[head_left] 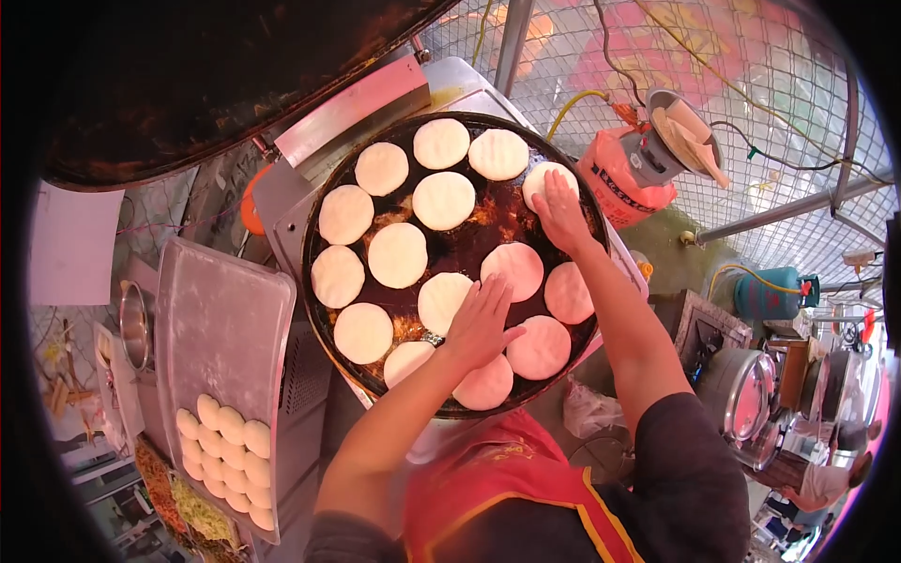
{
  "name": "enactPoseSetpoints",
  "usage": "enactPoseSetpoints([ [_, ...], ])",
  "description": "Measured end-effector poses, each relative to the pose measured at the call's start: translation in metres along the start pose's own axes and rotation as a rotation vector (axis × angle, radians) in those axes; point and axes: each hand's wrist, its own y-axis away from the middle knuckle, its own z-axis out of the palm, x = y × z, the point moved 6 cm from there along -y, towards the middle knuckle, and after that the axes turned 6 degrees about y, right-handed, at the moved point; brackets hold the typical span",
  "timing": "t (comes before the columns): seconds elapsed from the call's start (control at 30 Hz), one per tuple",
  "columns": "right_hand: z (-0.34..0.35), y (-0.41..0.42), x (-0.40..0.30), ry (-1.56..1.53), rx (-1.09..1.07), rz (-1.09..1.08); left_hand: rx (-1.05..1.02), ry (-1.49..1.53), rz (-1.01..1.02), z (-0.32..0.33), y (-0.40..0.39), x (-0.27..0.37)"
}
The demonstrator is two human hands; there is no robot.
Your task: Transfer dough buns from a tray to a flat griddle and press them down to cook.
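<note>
Several flat round dough cakes lie on a large round oiled griddle pan (457, 253) in front of me. My right hand (561, 211) rests flat on a dough cake (538, 179) near the pan's far right edge, fingers pointing away from me. Over the lower middle of the pan, my left hand (484, 320) is spread, its fingertips at the edges of two neighbouring cakes, one pale (442, 299) and one pinkish (517, 267). Whether its palm touches anything is hidden. Neither hand grips anything.
Left of the pan, a metal tray (225, 302) holds rows of dough balls (225, 450); shredded fillings (200, 510) stand below it. The raised dark lid (232, 77) looms upper left. Right are a wire fence, a bowl (686, 134) on a red bag (619, 183), a gas cylinder (767, 293) and a distant person (820, 485).
</note>
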Motion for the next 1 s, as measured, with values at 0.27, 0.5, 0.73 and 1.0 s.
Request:
enactPoseSetpoints([
  [0.27, -0.051, 0.143, -0.043, 0.118, -0.138, -0.118, 0.065, -0.041, 0.038, 0.019, -0.021, -0.010],
  [0.5, -0.048, 0.190, -0.052, 0.135, -0.177, -0.043, 0.058, -0.098, 0.119, 0.028, -0.061, -0.017],
  [0.73, -0.054, 0.172, -0.043, 0.010, -0.212, -0.015, 0.055, -0.026, 0.056, 0.031, -0.091, -0.004],
  [1.0, -0.010, 0.020, 0.000, 0.111, 0.037, -0.155, -0.046, 0.008, -0.057, 0.031, -0.096, 0.007],
])
